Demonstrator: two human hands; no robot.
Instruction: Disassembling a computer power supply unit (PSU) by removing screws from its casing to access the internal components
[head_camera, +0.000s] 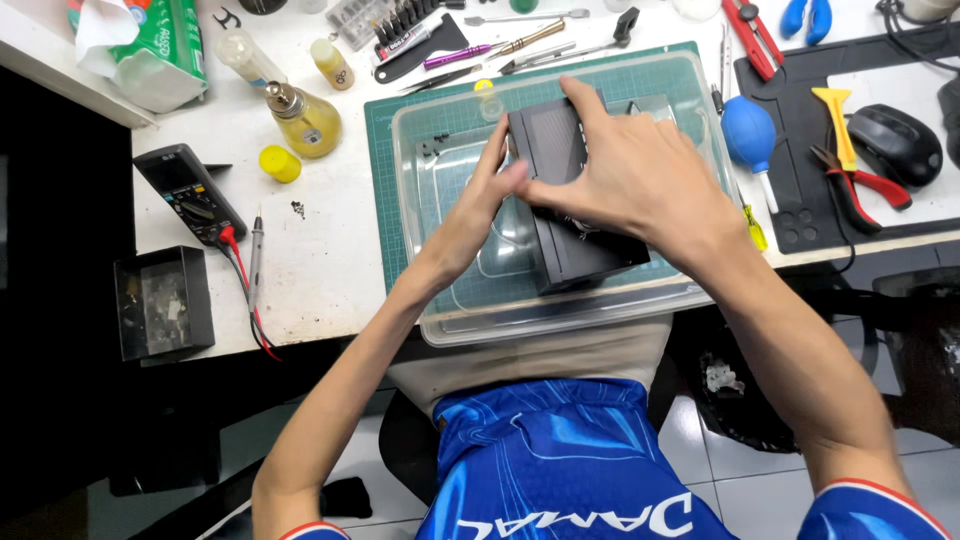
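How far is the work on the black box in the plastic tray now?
Done: small screws already lie loose in the clear tray. In hand: the right hand grips the black box from above, and the left hand presses its near edge. Left: the box looks closed, and its inside is not visible.

A box-shaped device sits in a tray at the table's front edge, on a cutting mat. A multimeter lies near the left edge, a bottle behind it, a mouse at the right edge.
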